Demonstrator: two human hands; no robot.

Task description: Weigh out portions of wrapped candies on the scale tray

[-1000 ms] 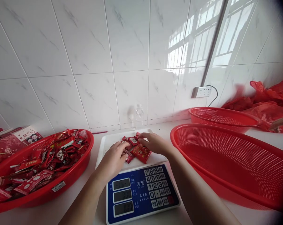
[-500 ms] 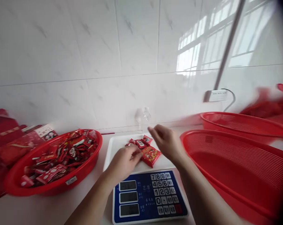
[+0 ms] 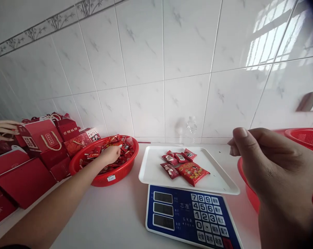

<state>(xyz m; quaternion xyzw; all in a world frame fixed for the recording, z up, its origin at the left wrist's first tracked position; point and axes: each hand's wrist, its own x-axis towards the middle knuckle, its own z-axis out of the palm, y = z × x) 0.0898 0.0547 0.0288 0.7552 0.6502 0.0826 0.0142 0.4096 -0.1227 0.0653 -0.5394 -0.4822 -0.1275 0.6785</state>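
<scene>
My left hand (image 3: pixel 111 155) reaches into a red plastic basket (image 3: pixel 131 166) of small wrapped snack packets (image 3: pixel 125 147). Its fingers bend down among them, and whatever they grip is hidden. Close to the camera, my right hand (image 3: pixel 275 166) is raised right of the scale, fingers curled and thumb against them, with nothing seen in it. Between the hands stands a digital scale (image 3: pixel 182 207) with a blue keypad panel and a white tray (image 3: pixel 151 173). On the tray lie a larger red snack packet (image 3: pixel 193 173), a maroon packet (image 3: pixel 169 170) and several small red packets (image 3: pixel 181 157).
Red gift boxes (image 3: pixel 42 135) crowd the far left, where another person's hand (image 3: pixel 3 128) touches one. A clear plastic bottle (image 3: pixel 191 129) stands behind the tray by the tiled wall (image 3: pixel 146 110). Red baskets (image 3: pixel 305 135) stand at the right, partly behind my right hand.
My left hand has left the tray for the packet basket, and a maroon packet now lies where it was. My right hand has moved right and nearer. The view has swung left.
</scene>
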